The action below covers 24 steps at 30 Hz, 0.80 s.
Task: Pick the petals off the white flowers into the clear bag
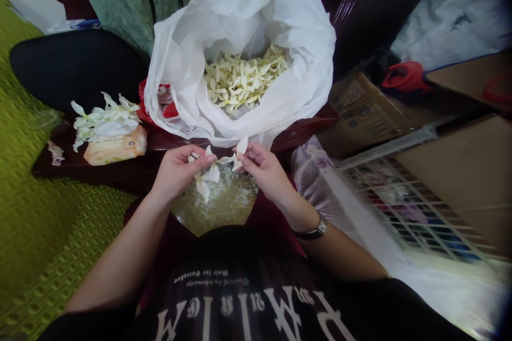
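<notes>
Left hand (176, 168) and right hand (262, 168) pinch flower (216, 168), below bag (244, 16) rim.

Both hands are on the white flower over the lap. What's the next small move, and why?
Probably ease the hands slightly apart to strip a petal. The left hand and right hand both pinch the white flower, its petals splayed between the fingertips. It sits right above the clear bag in the lap, which seems to hold loose pieces, so anything freed would likely drop in.
</notes>
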Each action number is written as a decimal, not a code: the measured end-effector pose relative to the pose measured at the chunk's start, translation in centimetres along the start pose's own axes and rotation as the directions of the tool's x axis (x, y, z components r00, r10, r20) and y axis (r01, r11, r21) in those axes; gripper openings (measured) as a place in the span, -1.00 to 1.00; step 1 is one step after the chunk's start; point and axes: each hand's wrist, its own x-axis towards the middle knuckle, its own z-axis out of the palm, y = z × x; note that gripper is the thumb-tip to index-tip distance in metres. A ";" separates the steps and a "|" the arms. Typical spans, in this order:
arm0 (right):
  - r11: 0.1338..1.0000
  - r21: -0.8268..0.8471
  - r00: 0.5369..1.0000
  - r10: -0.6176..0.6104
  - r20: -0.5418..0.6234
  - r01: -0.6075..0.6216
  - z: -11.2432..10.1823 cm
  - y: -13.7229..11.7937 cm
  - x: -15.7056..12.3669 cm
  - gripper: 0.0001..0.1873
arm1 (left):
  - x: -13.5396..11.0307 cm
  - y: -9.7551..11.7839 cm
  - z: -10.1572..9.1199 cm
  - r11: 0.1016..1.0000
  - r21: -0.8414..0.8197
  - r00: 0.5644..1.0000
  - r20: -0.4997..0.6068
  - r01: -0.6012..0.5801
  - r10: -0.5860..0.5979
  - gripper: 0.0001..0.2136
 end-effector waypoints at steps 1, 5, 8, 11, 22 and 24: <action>1.000 -0.001 1.000 0.004 0.026 -0.004 0.3 -0.1 -0.1 -0.65 | 0.0 0.0 0.1 1.000 -0.001 1.000 0.021 0.010 -0.010 -0.72; 0.999 0.036 0.998 0.014 0.055 -0.016 1.3 -0.8 -0.6 -0.71 | -0.2 0.1 0.6 0.999 0.044 0.998 0.064 0.000 -0.003 -0.72; 0.997 0.064 0.991 0.037 0.129 -0.046 1.7 -0.9 -0.8 -0.64 | -0.3 0.4 0.9 0.991 0.130 0.997 0.072 -0.028 0.019 -0.69; 0.997 0.047 0.985 0.045 0.167 -0.053 1.9 -0.7 -1.0 -0.65 | -0.5 0.6 1.0 0.971 0.228 0.995 0.082 -0.076 0.058 -0.69; 0.998 -0.029 0.985 -0.061 -0.161 0.057 1.5 0.5 -0.9 -0.77 | -1.0 0.1 1.0 0.901 0.408 0.989 0.059 -0.146 0.134 -0.73; 0.996 -0.010 0.973 -0.089 -0.214 0.089 1.3 0.8 -0.9 -0.77 | -1.0 0.2 1.1 0.929 0.350 0.992 0.009 -0.118 0.122 -0.73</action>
